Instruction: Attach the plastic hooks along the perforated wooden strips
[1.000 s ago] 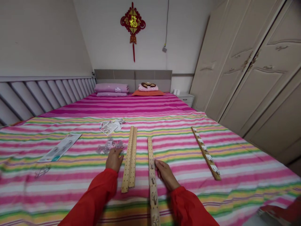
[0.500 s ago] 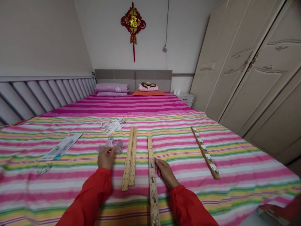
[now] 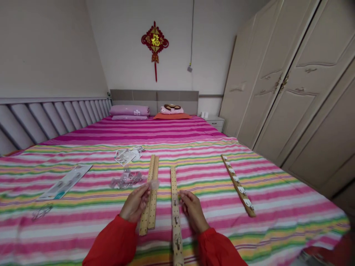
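My left hand (image 3: 135, 202) pinches a small clear adhesive hook (image 3: 154, 184) between thumb and fingertips, over two perforated wooden strips (image 3: 152, 207) lying side by side. My right hand (image 3: 193, 210) is closed, its fingertips at the right edge of another perforated wooden strip (image 3: 173, 181); whether they hold anything is hidden. Several metal hooks (image 3: 176, 220) on clear patches sit along the near part of that strip. To the left of the strips lies a pile of clear adhesive hooks (image 3: 128, 179).
Farther right, a wooden strip (image 3: 230, 170) carries several white hooks. White cards and packets (image 3: 126, 156) lie beyond the pile. At left are a long hook package (image 3: 66, 182) and a thin clear item (image 3: 42, 211). Everything rests on a striped bedsheet (image 3: 277, 207).
My left hand has lifted a clear adhesive hook from the pile and moved right, over the paired strips. My right hand stays beside the strip. The view has tilted up slightly.
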`<act>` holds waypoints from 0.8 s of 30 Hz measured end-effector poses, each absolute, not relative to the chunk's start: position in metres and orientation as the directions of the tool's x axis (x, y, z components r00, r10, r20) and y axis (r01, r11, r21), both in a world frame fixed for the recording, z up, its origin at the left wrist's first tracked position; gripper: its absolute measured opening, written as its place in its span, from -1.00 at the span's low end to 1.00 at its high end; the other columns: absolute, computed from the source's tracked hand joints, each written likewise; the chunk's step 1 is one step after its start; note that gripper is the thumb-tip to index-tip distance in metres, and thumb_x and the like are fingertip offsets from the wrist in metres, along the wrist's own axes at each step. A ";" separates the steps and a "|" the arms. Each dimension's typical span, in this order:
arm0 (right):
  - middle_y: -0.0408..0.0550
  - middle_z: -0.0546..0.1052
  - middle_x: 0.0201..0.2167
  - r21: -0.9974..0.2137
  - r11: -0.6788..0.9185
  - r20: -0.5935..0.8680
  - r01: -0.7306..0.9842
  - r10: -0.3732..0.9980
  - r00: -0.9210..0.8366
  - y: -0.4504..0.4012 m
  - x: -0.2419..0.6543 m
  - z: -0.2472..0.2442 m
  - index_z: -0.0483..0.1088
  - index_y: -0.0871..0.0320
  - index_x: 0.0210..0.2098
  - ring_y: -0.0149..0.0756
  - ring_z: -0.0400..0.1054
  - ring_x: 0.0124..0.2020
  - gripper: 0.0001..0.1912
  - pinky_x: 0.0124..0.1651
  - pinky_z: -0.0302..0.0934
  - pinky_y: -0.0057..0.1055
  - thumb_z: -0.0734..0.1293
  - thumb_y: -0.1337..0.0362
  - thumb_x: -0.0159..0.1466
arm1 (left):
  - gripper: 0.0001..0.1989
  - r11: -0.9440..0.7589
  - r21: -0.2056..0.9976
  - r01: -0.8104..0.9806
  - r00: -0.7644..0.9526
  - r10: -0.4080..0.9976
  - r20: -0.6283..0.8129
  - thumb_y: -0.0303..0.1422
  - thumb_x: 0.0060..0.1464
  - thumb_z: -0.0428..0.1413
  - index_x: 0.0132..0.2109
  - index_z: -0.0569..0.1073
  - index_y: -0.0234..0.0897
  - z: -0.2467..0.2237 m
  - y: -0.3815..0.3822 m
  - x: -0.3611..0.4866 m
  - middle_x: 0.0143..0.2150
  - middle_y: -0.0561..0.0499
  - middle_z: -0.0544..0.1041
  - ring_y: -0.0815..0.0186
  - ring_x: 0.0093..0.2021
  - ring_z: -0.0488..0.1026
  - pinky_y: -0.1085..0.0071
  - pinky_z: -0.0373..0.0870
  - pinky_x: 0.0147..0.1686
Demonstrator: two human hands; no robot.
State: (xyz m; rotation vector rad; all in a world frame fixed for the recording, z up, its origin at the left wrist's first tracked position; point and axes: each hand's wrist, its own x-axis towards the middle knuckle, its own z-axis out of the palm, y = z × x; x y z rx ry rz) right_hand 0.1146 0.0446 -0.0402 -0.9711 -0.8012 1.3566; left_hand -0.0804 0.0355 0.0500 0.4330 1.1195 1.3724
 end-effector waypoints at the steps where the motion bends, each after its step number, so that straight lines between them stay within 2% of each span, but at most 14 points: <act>1: -0.26 0.35 -0.70 -0.908 -0.023 -0.052 -0.419 0.997 0.058 0.043 0.113 -0.035 0.48 0.22 -0.32 -0.59 0.01 -0.77 -0.60 -0.71 -0.18 -0.57 0.47 0.06 -0.05 | -0.91 0.263 0.774 -0.575 -0.140 0.901 -0.410 -0.57 0.02 0.14 -0.43 0.44 -0.38 0.049 0.034 -0.074 -0.59 0.10 0.43 0.58 -0.67 0.32 0.71 0.22 -0.69; 5: -0.32 0.26 -0.77 -0.919 -0.013 0.004 -0.395 0.999 -0.041 0.038 0.106 -0.015 0.49 0.20 -0.19 -0.55 0.01 -0.76 -0.53 -0.68 -0.15 -0.55 0.47 0.06 -0.03 | -0.91 0.390 0.661 -0.642 -0.022 0.852 -0.524 -0.58 0.08 0.07 -0.32 0.46 -0.39 0.046 0.031 -0.053 -0.59 0.10 0.42 0.58 -0.67 0.34 0.72 0.20 -0.73; 9: -0.31 0.26 -0.77 -0.930 -0.003 0.028 -0.368 0.996 -0.079 0.033 0.105 -0.002 0.49 0.18 -0.10 -0.54 0.04 -0.73 -0.50 -0.65 -0.15 -0.55 0.46 0.07 0.01 | -0.91 0.472 0.607 -0.639 0.053 0.815 -0.578 -0.58 0.09 0.06 -0.31 0.46 -0.40 0.046 0.028 -0.037 -0.62 0.12 0.40 0.60 -0.71 0.31 0.73 0.17 -0.74; 15: -0.30 0.25 -0.79 -0.939 0.028 0.058 -0.343 0.995 -0.077 0.032 0.108 0.001 0.53 0.19 -0.22 -0.54 0.03 -0.74 -0.59 -0.65 -0.13 -0.54 0.45 0.05 0.02 | -0.87 0.524 0.573 -0.630 0.110 0.791 -0.602 -0.57 0.08 0.07 -0.42 0.45 -0.41 0.041 0.025 -0.026 -0.65 0.10 0.39 0.59 -0.72 0.29 0.72 0.17 -0.73; 19: -0.30 0.25 -0.80 -0.929 0.031 0.049 -0.369 0.998 -0.040 0.034 0.106 -0.003 0.51 0.19 -0.33 -0.55 0.01 -0.75 -0.65 -0.66 -0.13 -0.55 0.45 0.05 0.02 | -0.80 0.521 0.604 -0.602 0.105 0.802 -0.588 -0.50 0.14 0.03 -0.45 0.44 -0.40 0.034 0.026 -0.025 -0.62 0.06 0.42 0.56 -0.69 0.32 0.68 0.24 -0.69; 24: -0.34 0.23 -0.84 -0.879 0.016 0.029 -0.476 0.999 -0.021 0.033 0.105 -0.010 0.43 0.17 -0.43 -0.57 -0.03 -0.80 -0.73 -0.70 -0.19 -0.57 0.43 0.09 0.06 | -0.81 0.456 0.722 -0.521 0.085 0.869 -0.487 -0.34 0.09 0.11 -0.32 0.52 -0.42 0.032 0.025 -0.029 -0.51 0.01 0.49 0.52 -0.57 0.38 0.63 0.32 -0.57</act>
